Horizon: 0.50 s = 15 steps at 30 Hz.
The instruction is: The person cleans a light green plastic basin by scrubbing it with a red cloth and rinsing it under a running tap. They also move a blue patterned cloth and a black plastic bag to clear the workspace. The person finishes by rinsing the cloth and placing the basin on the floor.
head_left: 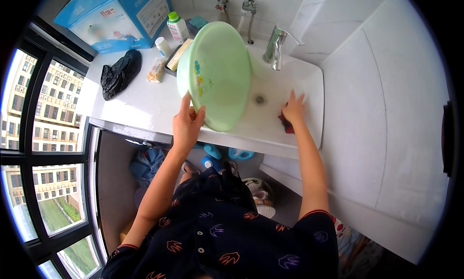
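Left hand [187, 122]: arm bare, extended toward 12 o'clock, fingers curled closed in grip, thumb up. Right hand [294, 109]: at 3 o'clock from left, arm straight, palm down, fingers spread, pressing flat.

Garment: dark navy short-sleeved shirt [217, 230], filling the lower centre of the frame.
Print: small orange and purple-blue motifs scattered over the cloth.
Front: a row of small pale buttons runs down the middle.
Sleeves: end above the elbow, each hem edged with a thin red-orange line.
Forearms: bare, no watch or rings visible.
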{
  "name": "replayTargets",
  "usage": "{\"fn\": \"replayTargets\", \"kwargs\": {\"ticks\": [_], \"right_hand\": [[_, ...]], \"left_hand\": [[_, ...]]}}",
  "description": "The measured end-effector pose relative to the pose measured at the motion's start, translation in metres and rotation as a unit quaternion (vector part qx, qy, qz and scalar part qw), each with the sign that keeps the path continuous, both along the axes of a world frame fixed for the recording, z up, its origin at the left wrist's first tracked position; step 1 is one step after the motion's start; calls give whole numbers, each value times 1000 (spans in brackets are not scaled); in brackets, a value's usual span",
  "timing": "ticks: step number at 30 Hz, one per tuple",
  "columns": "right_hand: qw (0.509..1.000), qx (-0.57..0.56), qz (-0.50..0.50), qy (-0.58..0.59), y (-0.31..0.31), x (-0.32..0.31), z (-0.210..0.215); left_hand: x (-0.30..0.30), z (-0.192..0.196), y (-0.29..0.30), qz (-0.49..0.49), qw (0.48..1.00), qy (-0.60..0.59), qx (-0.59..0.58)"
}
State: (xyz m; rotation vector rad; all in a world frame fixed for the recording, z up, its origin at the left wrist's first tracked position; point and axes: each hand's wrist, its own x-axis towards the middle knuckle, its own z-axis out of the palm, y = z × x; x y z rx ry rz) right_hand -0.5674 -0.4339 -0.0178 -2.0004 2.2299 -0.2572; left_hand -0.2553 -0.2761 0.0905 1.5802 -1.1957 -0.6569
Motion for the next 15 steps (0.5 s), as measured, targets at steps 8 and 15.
{"fn": "replayTargets", "kwargs": {"ticks": [8,15], "right_hand": [[964,194,181,-21,38,-12,-16],[961,70,251,90,48,9,-50]], "left_hand": [[-25,17,-4,-48,986,-153,-48],[-21,14,-7,-19,990,-123,-67]]}}
